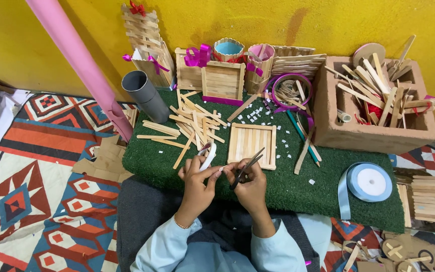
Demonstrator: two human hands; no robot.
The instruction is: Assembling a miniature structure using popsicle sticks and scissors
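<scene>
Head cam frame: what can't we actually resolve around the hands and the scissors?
- Scissors handles: head view, hidden inside the right hand.
- Strip being cut: too small between the fingertips; its link to the white tape roll in the left hand is unclear.
- White bits on the green mat: too small to identify.
- Brick box interior: covered by sticks.

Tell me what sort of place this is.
Probably a home craft corner on the floor: a green turf mat against a yellow wall, strewn with loose craft sticks, finished stick boxes and a ribbon spool. The right hand holds scissors; the left hand holds white tape.
</scene>
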